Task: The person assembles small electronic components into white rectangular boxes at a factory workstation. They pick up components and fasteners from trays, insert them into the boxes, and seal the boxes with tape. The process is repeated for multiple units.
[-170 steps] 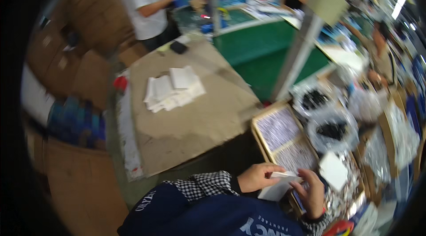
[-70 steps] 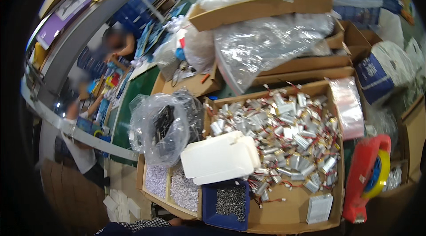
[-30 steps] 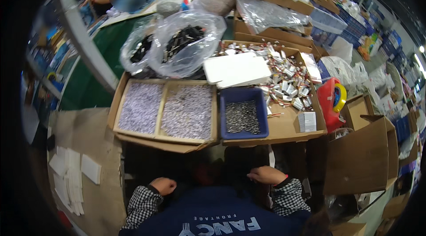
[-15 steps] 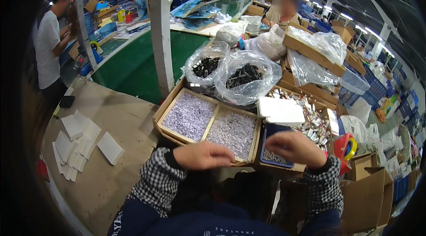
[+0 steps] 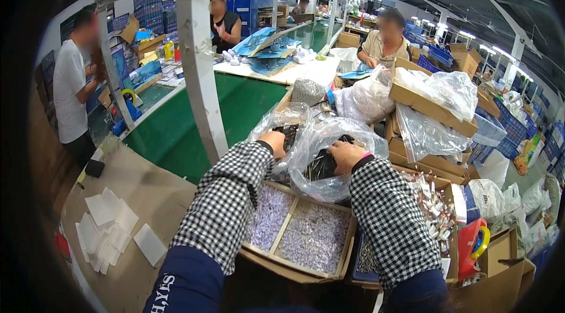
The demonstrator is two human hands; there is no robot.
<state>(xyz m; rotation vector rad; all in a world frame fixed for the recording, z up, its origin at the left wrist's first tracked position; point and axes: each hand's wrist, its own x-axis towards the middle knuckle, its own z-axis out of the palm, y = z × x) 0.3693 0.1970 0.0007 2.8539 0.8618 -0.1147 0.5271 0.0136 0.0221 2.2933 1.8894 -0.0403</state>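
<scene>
Taking the two-compartment tray (image 5: 285,222) as the centre of the clock, the person's two hands are apart, each at its own clear plastic bag of black pieces. The left hand (image 5: 275,143), between eleven and twelve o'clock, reaches into the left bag (image 5: 276,116) with its fingers curled beside the black pieces (image 5: 289,130); I cannot tell whether it grips any. The right hand (image 5: 347,155), at one o'clock, dips its fingers onto the black strips (image 5: 321,167) in the right bag (image 5: 323,190), and its hold on them cannot be made out either. The tray is filled with small pale purple bits on both sides of its divider. Between three and four o'clock a blue bin (image 5: 360,272) shows partly from under the right checked sleeve (image 5: 400,219); at three lie a heap of small silver pieces (image 5: 432,204) and, farther out, a red tape dispenser (image 5: 469,248) with a yellow roll. At nine, white panels (image 5: 105,207) lie overlapping on a brown-covered table (image 5: 170,171), one panel (image 5: 150,245) apart. A post (image 5: 203,77) stands at eleven, a co-worker in a white shirt (image 5: 70,89) at ten.
</scene>
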